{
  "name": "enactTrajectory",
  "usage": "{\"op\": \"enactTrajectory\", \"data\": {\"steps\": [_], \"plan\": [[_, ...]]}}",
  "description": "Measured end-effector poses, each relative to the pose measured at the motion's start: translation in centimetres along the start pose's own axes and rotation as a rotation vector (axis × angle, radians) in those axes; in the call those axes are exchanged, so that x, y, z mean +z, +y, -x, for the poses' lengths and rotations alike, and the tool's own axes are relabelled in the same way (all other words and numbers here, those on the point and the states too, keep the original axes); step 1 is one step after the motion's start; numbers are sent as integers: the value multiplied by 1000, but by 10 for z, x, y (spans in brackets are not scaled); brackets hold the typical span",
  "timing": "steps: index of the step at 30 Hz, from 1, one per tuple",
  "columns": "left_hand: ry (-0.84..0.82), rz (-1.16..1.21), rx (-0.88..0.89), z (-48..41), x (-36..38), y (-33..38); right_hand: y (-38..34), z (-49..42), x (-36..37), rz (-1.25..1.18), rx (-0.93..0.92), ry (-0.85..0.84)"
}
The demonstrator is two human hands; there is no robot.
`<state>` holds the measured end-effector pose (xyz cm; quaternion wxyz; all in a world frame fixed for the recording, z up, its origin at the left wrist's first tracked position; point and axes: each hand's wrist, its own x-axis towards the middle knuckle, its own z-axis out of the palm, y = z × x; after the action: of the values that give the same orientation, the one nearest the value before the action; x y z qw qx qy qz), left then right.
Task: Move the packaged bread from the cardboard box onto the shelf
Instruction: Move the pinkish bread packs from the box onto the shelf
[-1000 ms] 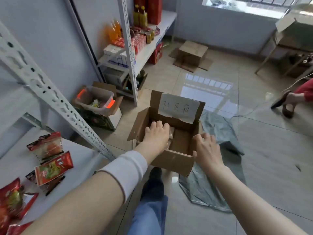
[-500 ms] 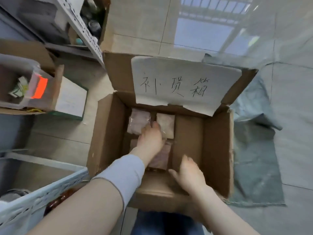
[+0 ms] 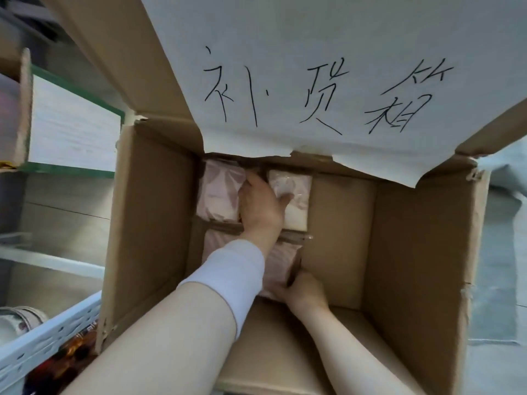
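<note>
The left hand (image 3: 262, 206) was laid flat, fingers spread, between two far clear-wrapped pale bread packets (image 3: 221, 195), gripping nothing. The right hand (image 3: 299, 289) was curled against the near packet (image 3: 281, 263); a firm grip could not be told. All packets were crowded into the brown cardboard box (image 3: 413, 252)'s left half, its right half bare. The paper-labelled flap (image 3: 328, 67) overhung the far edge.

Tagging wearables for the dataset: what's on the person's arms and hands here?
Both hands are bare: no gloves, rings or watch visible on the left hand or right hand. The left forearm wears a snug white band just above the wrist, plain and unmarked. The right forearm is uncovered, with no sleeve in view.
</note>
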<state>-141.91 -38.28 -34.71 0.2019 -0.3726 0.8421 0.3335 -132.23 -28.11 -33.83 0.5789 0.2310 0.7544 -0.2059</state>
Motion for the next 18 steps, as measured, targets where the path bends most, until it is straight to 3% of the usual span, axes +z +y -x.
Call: {"op": "enactTrajectory", "data": {"steps": [8, 14, 18], "plan": [[-121, 228, -17, 34, -46, 13, 40, 52, -48, -131, -78, 104], [2, 420, -93, 119, -114, 5, 66, 135, -88, -129, -241, 356], [176, 575, -82, 209, -177, -17, 73, 201, -95, -105, -397, 421]]}}
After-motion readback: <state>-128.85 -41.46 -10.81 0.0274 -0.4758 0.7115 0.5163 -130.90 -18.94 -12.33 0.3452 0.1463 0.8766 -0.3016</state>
